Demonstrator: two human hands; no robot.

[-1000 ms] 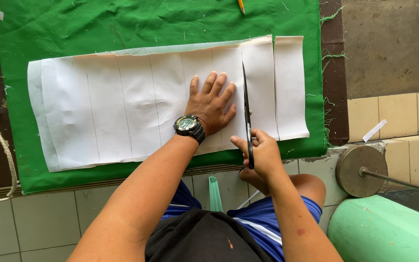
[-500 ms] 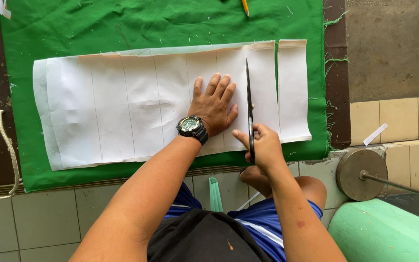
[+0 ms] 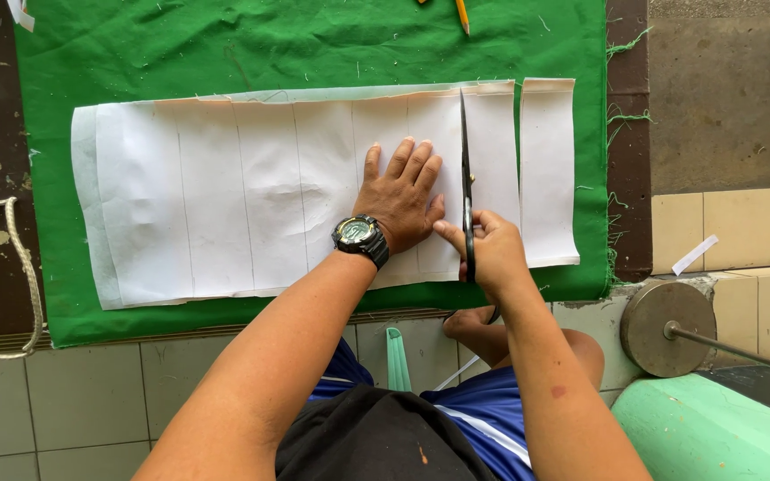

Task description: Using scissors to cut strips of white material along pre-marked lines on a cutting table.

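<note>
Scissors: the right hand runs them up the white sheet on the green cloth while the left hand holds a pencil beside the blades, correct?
Not quite. In the head view the left hand holds nothing; it lies flat on the white sheet, beside the scissors in the right hand. The pencil lies on the green cloth.

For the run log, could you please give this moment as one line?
left hand: flat on white sheet | right hand: holds scissors along line | cut strip: apart, right | base: green cloth

Dark scissors (image 3: pixel 465 178) upright along flat, creased white fabric (image 3: pixel 251 196)
</note>
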